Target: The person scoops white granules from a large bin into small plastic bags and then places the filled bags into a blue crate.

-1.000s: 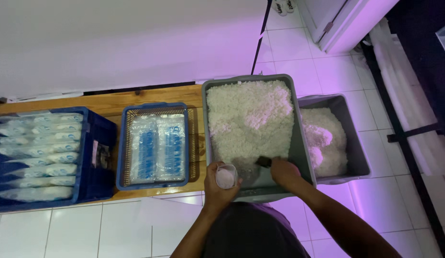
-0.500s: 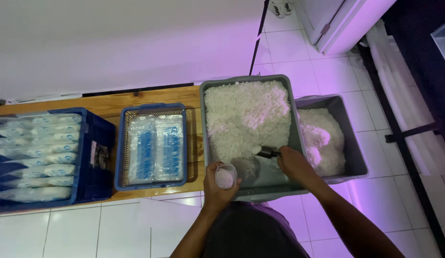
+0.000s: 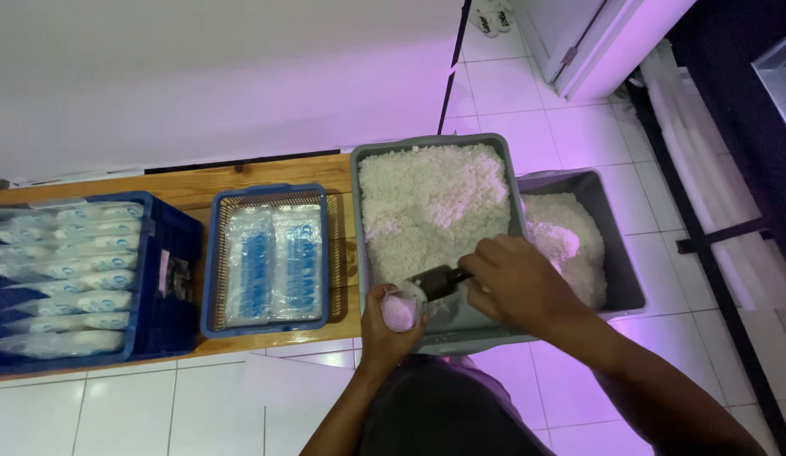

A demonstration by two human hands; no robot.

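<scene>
Gripping a dark scoop (image 3: 437,281) tight in my right hand (image 3: 515,287), left hand (image 3: 391,325) wrapped around a small cup (image 3: 400,311) over the grey tub (image 3: 384,149).

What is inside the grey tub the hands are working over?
The grey tub holds white grains heaped toward the far end. The right hand and dark scoop cover part of its near end.

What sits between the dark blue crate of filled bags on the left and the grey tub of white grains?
In the head view, a smaller blue basket holding flat clear bags with blue print stands between the dark blue crate and the grey tub, on the wooden board.
</scene>
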